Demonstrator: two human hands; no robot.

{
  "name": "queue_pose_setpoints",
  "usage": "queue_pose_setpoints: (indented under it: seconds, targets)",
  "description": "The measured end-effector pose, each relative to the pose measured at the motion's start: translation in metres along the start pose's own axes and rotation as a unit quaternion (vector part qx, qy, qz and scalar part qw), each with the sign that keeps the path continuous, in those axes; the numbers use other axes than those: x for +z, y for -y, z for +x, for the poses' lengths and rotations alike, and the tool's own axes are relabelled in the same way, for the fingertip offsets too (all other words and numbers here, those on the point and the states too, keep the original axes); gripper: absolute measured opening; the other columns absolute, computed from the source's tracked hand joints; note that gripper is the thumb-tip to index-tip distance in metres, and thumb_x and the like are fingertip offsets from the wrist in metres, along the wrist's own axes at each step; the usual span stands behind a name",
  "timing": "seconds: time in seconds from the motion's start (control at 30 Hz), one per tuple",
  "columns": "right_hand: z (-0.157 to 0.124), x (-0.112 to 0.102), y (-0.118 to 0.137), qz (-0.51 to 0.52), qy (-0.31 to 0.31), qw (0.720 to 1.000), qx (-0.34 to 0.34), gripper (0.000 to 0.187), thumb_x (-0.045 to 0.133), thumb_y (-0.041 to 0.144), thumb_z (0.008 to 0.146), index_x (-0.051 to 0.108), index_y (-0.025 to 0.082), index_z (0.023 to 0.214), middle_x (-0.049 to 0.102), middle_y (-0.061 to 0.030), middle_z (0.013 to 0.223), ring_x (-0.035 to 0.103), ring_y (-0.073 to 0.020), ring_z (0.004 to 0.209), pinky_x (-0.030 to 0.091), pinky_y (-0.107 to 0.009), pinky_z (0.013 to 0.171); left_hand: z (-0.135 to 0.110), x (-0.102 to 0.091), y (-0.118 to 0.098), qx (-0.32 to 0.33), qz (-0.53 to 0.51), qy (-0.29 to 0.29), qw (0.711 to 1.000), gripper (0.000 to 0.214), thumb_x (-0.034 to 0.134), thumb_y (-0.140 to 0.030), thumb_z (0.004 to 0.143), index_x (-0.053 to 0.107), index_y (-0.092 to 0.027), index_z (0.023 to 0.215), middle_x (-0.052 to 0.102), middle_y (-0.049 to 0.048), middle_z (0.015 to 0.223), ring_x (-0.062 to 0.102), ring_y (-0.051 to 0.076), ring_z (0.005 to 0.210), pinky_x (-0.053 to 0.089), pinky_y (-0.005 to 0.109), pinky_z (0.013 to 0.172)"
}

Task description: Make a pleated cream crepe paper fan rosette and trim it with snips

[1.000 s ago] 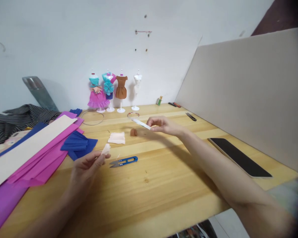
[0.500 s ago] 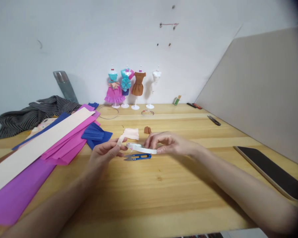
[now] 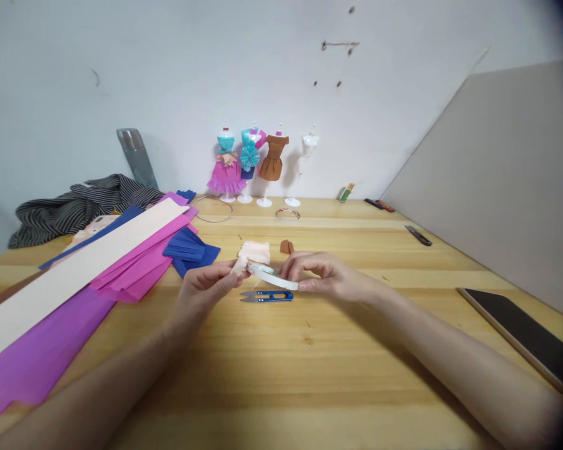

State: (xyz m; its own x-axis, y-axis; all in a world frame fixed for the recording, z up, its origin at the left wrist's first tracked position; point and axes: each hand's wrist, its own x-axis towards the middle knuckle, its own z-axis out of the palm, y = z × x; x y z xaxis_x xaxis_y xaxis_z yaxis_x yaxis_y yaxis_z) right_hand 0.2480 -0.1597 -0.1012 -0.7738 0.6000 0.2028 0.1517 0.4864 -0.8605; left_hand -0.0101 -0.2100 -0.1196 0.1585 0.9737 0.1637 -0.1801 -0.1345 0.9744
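Observation:
My left hand point(image 3: 212, 282) pinches a small strip of pale peach crepe paper point(image 3: 239, 265) between thumb and fingers. Closed on the right side of a narrow white roll of tape point(image 3: 276, 279) is my right hand point(image 3: 319, 273). The roll's left end meets the peach strip at my left fingertips. Just below the roll, blue thread snips point(image 3: 268, 296) lie on the table, blades to the left. Behind my hands rest a flat peach paper piece point(image 3: 256, 251) and a small brown paper piece point(image 3: 286, 246).
Long crepe paper strips point(image 3: 98, 250) and folded blue paper point(image 3: 190, 250) cover the left side. Small dress forms point(image 3: 272, 159) stand along the wall. A bottle point(image 3: 138, 159) leans behind striped cloth point(image 3: 75, 209). To the right lie a dark phone-like slab point(image 3: 516, 334) and a cutter point(image 3: 418, 235).
The left end of the tape roll has come up against the peach strip, and my hands are closer together. The whole view has shifted slightly, so the scene sits further right.

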Motion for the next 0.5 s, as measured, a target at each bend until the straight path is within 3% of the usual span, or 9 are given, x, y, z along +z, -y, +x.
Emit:
queue_pose_setpoints:
  seconds: [0.27, 0.5]
  targets:
    - [-0.0001, 0.0006, -0.0001, -0.048, -0.018, 0.999, 0.007, 0.021, 0.059, 0.036, 0.086, 0.064, 0.016, 0.082, 0.065, -0.0072, 0.088, 0.058, -0.0178, 0.085, 0.045, -0.034, 0.08, -0.0011, 0.0025, -0.0035, 0.036, 0.046, -0.002, 0.998, 0.016, 0.069, -0.033, 0.075, 0.077, -0.02, 0.077, 0.073, 0.0062, 0.107, 0.061, 0.027, 0.11, 0.045, 0.04, 0.098]
    - [-0.0006, 0.0041, 0.002, -0.085, -0.003, 0.996, -0.006, 0.021, 0.058, 0.035, 0.087, 0.065, 0.015, 0.084, 0.065, -0.0078, 0.089, 0.059, -0.0173, 0.085, 0.046, -0.033, 0.08, 0.0026, -0.0017, -0.0005, 0.058, 0.108, 0.007, 0.992, 0.016, 0.066, -0.031, 0.078, 0.077, -0.019, 0.076, 0.073, 0.0082, 0.103, 0.063, 0.024, 0.1, 0.049, 0.032, 0.087]
